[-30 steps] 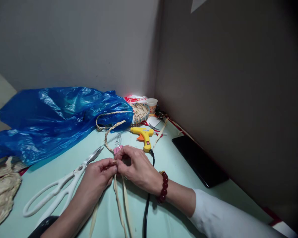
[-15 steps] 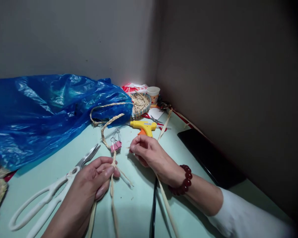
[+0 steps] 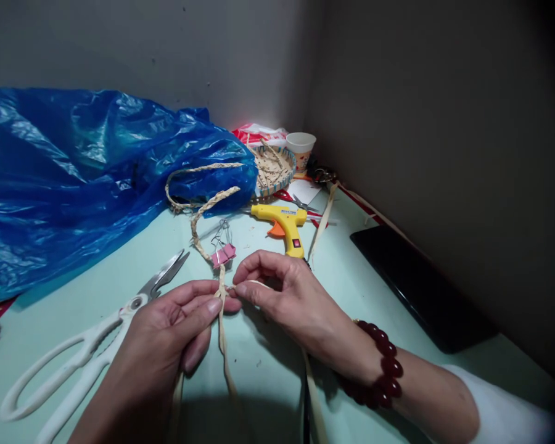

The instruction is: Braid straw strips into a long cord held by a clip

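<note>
A pale straw braid (image 3: 195, 229) curves over the table, with a pink binder clip (image 3: 224, 254) clamped on it. Just below the clip, my left hand (image 3: 185, 320) pinches the braid between thumb and fingers. Loose straw strands (image 3: 225, 351) hang down from that spot toward me. My right hand (image 3: 282, 296) is closed beside it, its thumb and fingertips pinching a thin strand that runs to the braid. A dark red bead bracelet (image 3: 388, 367) circles the right wrist. White-handled scissors (image 3: 92, 336) lie open left of my left hand.
A yellow glue gun (image 3: 280, 214) lies beyond my right hand. Behind it are a round woven basket (image 3: 274, 172), a paper cup (image 3: 301, 148) and small red scissors (image 3: 284, 196). A blue plastic bag (image 3: 106, 154) covers the back left. A black flat object (image 3: 420, 283) lies at right.
My right hand has moved left to the braid, where it now pinches a strand beside my left fingers. The left hand keeps its pinch. The whole view has shifted slightly.
</note>
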